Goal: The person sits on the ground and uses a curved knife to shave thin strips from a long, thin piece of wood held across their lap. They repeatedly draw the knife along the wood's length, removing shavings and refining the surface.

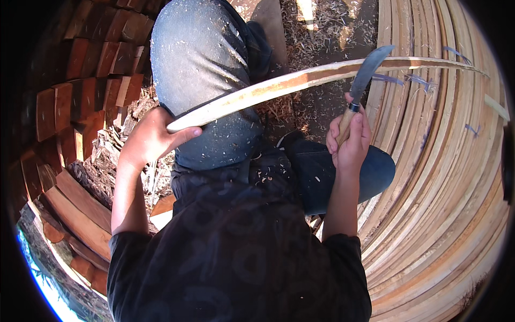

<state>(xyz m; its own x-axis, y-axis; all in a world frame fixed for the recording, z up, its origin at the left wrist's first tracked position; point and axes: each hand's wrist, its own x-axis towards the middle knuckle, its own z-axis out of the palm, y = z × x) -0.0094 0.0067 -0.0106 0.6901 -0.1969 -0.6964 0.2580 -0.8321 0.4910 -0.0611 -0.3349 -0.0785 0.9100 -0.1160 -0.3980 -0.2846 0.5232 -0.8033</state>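
Observation:
A long pale strip of wood [252,99] with a brown streak along its face lies across my raised knee and reaches toward the far right. My left hand [153,134] is closed round its near end, thumb on top, the other fingers hidden beneath. In my right hand [351,139] is a knife [369,67] with a curved dark blade and a light wooden handle. Its blade points up and away, overlapping the strip in view; whether the two touch I cannot tell.
To my right lie several long pale wood strips [429,177], some with purple ties [421,82]. Stacked reddish-brown wood blocks [63,110] stand at the left, with planks [80,209] nearer me. Shavings [327,48] litter the ground ahead and my jeans [201,59].

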